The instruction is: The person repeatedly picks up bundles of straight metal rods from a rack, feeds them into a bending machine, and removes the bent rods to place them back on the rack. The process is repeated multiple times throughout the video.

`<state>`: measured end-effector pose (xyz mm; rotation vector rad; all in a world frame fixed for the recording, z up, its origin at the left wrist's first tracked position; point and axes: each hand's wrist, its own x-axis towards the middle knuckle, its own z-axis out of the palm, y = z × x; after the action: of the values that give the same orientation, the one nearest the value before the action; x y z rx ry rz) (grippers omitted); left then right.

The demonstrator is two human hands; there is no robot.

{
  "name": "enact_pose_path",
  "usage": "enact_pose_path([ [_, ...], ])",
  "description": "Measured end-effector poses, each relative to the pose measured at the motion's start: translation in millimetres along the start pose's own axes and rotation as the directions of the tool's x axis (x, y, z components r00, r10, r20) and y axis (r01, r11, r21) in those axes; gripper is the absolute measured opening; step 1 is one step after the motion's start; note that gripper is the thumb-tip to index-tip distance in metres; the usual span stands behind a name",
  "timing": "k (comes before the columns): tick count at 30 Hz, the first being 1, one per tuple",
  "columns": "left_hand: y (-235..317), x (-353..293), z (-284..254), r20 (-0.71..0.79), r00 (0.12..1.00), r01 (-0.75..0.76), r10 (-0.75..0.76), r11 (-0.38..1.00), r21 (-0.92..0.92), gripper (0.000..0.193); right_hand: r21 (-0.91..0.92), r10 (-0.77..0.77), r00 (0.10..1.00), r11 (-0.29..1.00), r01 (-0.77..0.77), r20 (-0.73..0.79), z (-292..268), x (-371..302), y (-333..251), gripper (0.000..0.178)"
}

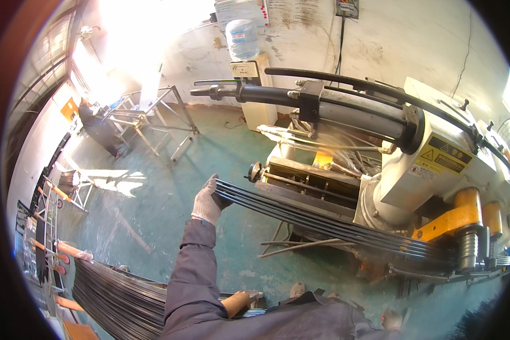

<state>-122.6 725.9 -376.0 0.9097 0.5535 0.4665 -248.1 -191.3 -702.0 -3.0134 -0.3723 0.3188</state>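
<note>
My left hand (207, 203), in a pale knitted glove, is closed round the near ends of several long, thin dark metal rods (317, 224). Side by side, they slope down to the right, toward a ribbed metal roller (468, 249) under a yellow arm (449, 222) on a large machine (422, 164). Whether the rods are solid or hollow cannot be made out. At the lower edge, a small blurred patch beyond my dark clothing seems to be my right hand (391, 320). Its fingers do not show clearly.
A cart (68, 303) with orange-padded bars carries a thick bundle of dark rods (116, 294) at lower left. A black hydraulic cylinder (272, 95) juts left from the machine. Behind stand a water dispenser (259, 107), a metal frame table (147, 113) and another person (96, 124).
</note>
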Motion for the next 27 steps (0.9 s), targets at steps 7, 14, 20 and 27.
enact_pose_path([
  [7,-1,-6,-17,0.004,0.998,0.061,-0.062,0.982,0.177,0.054,0.508,0.612,0.739,0.559,-0.656,0.282,-65,-11,-68,0.05],
  [14,3,3,-33,0.129,0.981,0.096,-0.148,0.934,0.343,0.067,0.493,0.556,0.755,0.576,-0.652,0.348,-104,8,-90,0.057],
  [20,-12,8,-26,-0.011,1.0,0.018,-0.018,1.0,0.022,0.064,0.554,0.503,0.787,0.564,-0.612,0.357,-94,53,-71,0.053],
  [27,-139,-53,-1,-0.313,0.941,0.058,-0.125,0.975,-0.215,0.072,0.612,0.479,0.755,0.452,-0.649,0.447,-35,76,24,0.05],
])
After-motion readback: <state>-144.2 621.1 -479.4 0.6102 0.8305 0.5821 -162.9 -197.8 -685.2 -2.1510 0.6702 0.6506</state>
